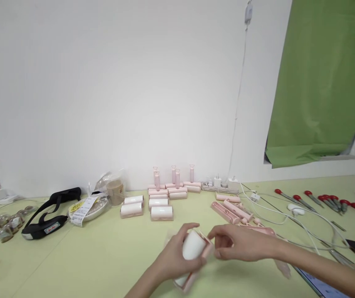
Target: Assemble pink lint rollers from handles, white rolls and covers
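My left hand [177,256] is wrapped round a lint roller [193,245], a white paper roll in a pale pink case, held tilted over the table. At the roller's upper right end is my right hand [233,242], its fingers curled but apart, the index fingertip at the pink edge. Whether that fingertip presses on the edge I cannot tell. Beyond my hands lie several more white rolls in pink cases [161,213]. Several pink rollers with upright handles [177,180] stand by the wall. Loose pink handles and shells [238,210] lie to the right.
A power strip [221,188] with chargers and white cables [304,223] runs along the back right. Several red-ended tools [332,200] lie far right, with a phone [317,283] in front. Leftward are a black strap [49,215], a bagged bowl [90,209] and a brown cup [115,192].
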`<state>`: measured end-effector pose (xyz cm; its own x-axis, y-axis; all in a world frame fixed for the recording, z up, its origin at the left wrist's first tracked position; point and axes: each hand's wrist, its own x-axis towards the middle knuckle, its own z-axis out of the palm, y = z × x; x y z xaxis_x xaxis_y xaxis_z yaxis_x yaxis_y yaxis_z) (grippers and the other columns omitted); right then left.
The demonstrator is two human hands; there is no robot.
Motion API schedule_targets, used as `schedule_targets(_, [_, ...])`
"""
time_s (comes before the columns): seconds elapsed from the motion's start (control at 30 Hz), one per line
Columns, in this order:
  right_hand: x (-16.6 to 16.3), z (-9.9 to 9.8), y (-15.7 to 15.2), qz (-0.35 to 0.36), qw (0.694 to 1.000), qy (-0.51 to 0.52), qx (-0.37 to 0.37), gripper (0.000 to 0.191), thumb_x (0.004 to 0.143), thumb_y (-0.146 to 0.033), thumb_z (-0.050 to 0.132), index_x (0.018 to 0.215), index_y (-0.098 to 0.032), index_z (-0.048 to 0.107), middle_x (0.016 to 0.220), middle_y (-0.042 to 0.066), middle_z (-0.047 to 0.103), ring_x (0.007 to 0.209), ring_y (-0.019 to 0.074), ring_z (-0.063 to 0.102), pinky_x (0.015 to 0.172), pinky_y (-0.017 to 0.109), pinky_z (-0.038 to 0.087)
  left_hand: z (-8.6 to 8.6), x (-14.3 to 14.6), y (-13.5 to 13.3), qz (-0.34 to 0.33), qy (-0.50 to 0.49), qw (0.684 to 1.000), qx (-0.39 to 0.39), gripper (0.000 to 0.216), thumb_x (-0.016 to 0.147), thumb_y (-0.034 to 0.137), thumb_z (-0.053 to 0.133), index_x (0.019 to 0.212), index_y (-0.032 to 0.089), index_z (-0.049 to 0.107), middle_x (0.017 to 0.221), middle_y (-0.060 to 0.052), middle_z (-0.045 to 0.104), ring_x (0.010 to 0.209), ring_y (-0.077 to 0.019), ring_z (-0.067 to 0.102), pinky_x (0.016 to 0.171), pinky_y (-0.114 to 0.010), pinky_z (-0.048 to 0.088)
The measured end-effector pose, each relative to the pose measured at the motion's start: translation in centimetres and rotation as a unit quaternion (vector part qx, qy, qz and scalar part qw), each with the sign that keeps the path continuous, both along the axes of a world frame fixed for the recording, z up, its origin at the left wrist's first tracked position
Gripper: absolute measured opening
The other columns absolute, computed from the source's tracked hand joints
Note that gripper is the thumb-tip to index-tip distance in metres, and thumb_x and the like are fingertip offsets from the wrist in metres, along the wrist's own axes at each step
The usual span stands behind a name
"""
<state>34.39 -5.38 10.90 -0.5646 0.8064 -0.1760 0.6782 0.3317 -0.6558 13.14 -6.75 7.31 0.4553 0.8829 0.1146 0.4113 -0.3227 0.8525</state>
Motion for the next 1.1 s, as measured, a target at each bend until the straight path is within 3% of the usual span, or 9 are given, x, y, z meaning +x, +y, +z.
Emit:
schedule_targets(0.07, [-0.5,-1.2,-0.4,-0.015,0.989,0.144,-0.038,0.048,0.071,-0.044,0.054,0.111,-0.020,0.045,0.097,0.007,0.059,0.087,0.0180,0.055,0.072,0.027,0.044,-0.4,0.5,0.2,0.045,-0.075,0.996,0.003,0.058,0.067,0.031,0.058,0.118,0.027,0.032,0.086,0.001,0.053,0.073,-0.0145,0.051,0.066,-0.025,0.042])
schedule_targets(0.13, [-1.7,-2.9,-1.1,-0.035,0.955,0.287,-0.067,0.051,0.073,-0.047,0.052,0.115,-0.022,0.040,0.106,0.009,0.055,0.095,0.0190,0.054,0.080,0.032,0.042,-0.7,1.5,0.4,0.068,-0.151,0.986,-0.003,0.057,0.071,0.037,0.054,0.120,0.025,0.028,0.089,-0.001,0.053,0.076,-0.0151,0.052,0.069,-0.026,0.043])
schedule_targets(0.27, [-4.1,-5.1,-1.3,-0.099,0.903,0.410,-0.080,0.051,0.076,-0.050,0.046,0.117,-0.022,0.035,0.098,0.009,0.060,0.088,0.0218,0.058,0.078,0.039,0.044,-1.0,1.8,1.7,0.065,-0.245,0.967,0.002,0.070,0.075,0.055,0.039,0.128,0.021,0.010,0.123,-0.011,0.038,0.104,-0.0202,0.044,0.086,-0.030,0.036])
schedule_targets(0.37, [-4.3,-4.9,0.1,-0.125,0.914,0.387,-0.007,0.049,0.077,-0.046,0.047,0.117,-0.020,0.034,0.097,0.010,0.060,0.091,0.0223,0.056,0.081,0.039,0.042,-2.0,-1.4,3.6,0.040,-0.175,0.983,0.043,0.091,0.063,0.063,0.048,0.130,0.017,0.006,0.129,-0.013,0.029,0.119,-0.0231,0.028,0.098,-0.033,0.022])
schedule_targets(0.47, [-3.7,-4.3,1.9,-0.124,0.929,0.341,0.075,0.047,0.078,-0.044,0.046,0.116,-0.021,0.031,0.095,0.008,0.060,0.091,0.0202,0.055,0.081,0.035,0.042,-4.1,-5.4,4.7,0.044,-0.007,0.998,-0.032,0.102,0.044,0.043,0.073,0.127,0.020,0.017,0.126,-0.012,0.033,0.117,-0.0263,0.028,0.098,-0.038,0.020])
schedule_targets(0.57, [-3.6,-3.9,2.9,-0.080,0.955,0.262,0.110,0.037,0.080,-0.043,0.042,0.109,-0.020,0.041,0.090,0.005,0.061,0.086,0.0184,0.055,0.076,0.031,0.043,-6.5,-7.0,4.4,0.041,0.028,0.996,-0.075,0.076,0.052,0.036,0.069,0.117,0.021,0.033,0.116,-0.007,0.041,0.107,-0.0228,0.039,0.091,-0.034,0.030])
schedule_targets(0.67, [-3.9,-3.7,3.0,-0.018,0.977,0.131,0.165,0.034,0.080,-0.040,0.043,0.107,-0.022,0.050,0.094,0.005,0.061,0.085,0.0198,0.055,0.074,0.033,0.042,-7.8,-6.4,3.7,0.055,0.040,0.997,-0.042,0.058,0.053,0.035,0.069,0.103,0.020,0.044,0.106,-0.004,0.045,0.101,-0.0215,0.041,0.086,-0.031,0.033])
schedule_targets(0.83, [-4.2,-3.3,2.4,0.038,0.964,-0.003,0.262,0.030,0.083,-0.034,0.039,0.106,-0.026,0.056,0.091,0.005,0.061,0.086,0.0211,0.053,0.072,0.032,0.039,-7.6,-5.6,3.7,0.047,0.061,0.997,-0.022,0.053,0.056,0.035,0.067,0.103,0.023,0.047,0.103,-0.001,0.047,0.101,-0.0217,0.038,0.088,-0.031,0.031])
schedule_targets(1.1, [-5.3,-5.5,2.1,0.026,0.978,0.022,0.207,0.029,0.082,-0.031,0.041,0.107,-0.026,0.055,0.102,0.005,0.056,0.095,0.0200,0.050,0.079,0.031,0.039,-7.4,-5.8,4.1,0.032,0.063,0.997,-0.024,0.054,0.054,0.033,0.068,0.103,0.021,0.047,0.102,-0.002,0.048,0.100,-0.0215,0.040,0.087,-0.030,0.032])
